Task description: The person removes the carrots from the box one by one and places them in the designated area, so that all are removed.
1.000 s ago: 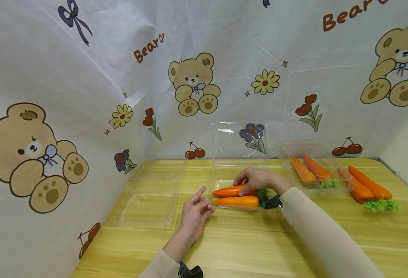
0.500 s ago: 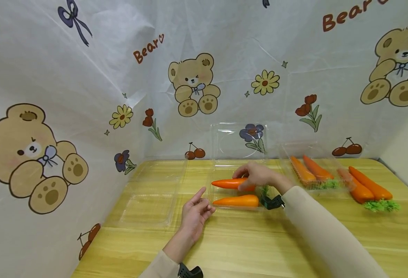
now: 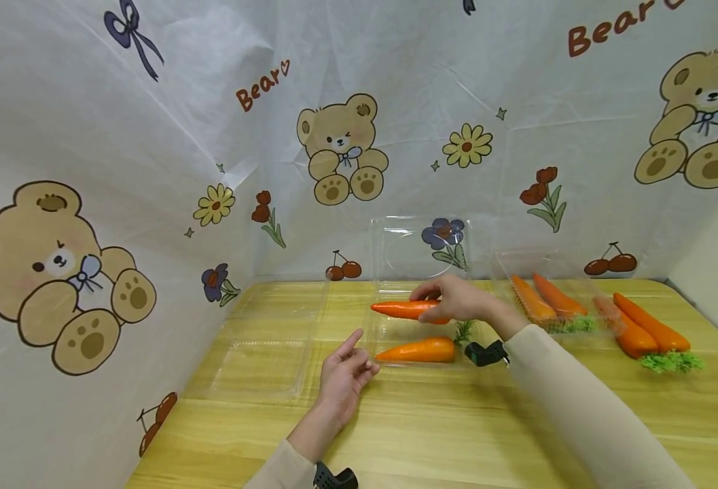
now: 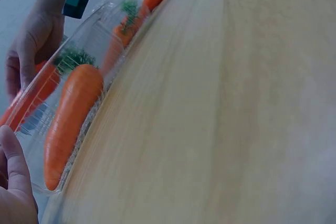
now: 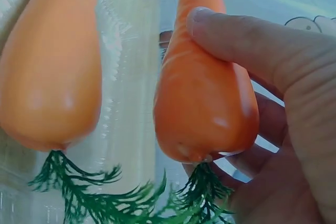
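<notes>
In the head view the right hand [image 3: 456, 300] grips a red-orange carrot [image 3: 400, 310] over the rear part of a clear plastic box [image 3: 416, 367] whose lid stands raised behind it. Thumb and fingers wrap the carrot's thick end, as the right wrist view shows with the held carrot [image 5: 205, 103]. A lighter orange carrot [image 3: 420, 350] lies along the box's front side, its green leaves [image 3: 464, 331] to the right. At the box's front left corner, the left hand [image 3: 342, 384] touches the edge with its fingers; the index finger is extended.
Left of the box lies another clear box [image 3: 261, 392] with nothing in it. To the right, a clear box [image 3: 551, 255] holds two carrots [image 3: 532, 299]. Beyond it two more carrots [image 3: 652, 326] lie on the table. A patterned cloth [image 3: 407, 75] hangs behind.
The right hand has lifted the red-orange carrot and moved it back, away from the front carrot. The front carrot has tilted slightly. The left hand has stayed in place.
</notes>
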`<state>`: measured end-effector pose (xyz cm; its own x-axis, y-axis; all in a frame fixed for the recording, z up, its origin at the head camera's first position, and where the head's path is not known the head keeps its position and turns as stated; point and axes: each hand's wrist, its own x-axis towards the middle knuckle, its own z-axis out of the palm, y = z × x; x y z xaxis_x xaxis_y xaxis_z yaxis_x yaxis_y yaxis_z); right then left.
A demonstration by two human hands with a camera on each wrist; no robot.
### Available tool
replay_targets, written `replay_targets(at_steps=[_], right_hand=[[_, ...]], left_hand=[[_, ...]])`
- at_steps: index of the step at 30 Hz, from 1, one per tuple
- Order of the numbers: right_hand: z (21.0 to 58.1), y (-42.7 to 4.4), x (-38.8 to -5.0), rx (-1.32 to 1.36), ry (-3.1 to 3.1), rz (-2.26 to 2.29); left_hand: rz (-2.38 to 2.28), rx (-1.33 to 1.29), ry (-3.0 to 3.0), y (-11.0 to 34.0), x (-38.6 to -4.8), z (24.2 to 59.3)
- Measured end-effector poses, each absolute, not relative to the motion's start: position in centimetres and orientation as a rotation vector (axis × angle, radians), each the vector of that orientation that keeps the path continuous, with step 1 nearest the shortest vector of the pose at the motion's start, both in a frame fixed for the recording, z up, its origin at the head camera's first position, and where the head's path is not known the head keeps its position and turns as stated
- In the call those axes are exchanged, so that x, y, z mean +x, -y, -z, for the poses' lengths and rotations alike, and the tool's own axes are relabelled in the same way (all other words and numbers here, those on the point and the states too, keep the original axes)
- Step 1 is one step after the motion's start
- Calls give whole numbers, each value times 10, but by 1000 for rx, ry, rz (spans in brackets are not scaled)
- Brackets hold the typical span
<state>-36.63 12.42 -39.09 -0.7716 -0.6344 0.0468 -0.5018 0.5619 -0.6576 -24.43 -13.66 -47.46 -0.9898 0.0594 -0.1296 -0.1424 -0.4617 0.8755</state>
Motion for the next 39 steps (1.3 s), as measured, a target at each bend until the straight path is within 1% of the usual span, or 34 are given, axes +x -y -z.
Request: replay_targets(at_steps=[6, 15, 26, 39], right_hand=[[380, -126, -359, -953, -2638, 1036], [374, -129, -352, -920, -2687, 1107], [365, -141, -340, -797, -2679, 1308], [373, -158, -331, -785, -2695, 1284]], left_hand=[[-2595, -131, -1557, 137, -244, 475], [-2593, -120, -1557, 137, -244, 475], [-2594, -95, -1561, 135, -246, 477], [-2593, -115, -1549, 136, -245, 477]])
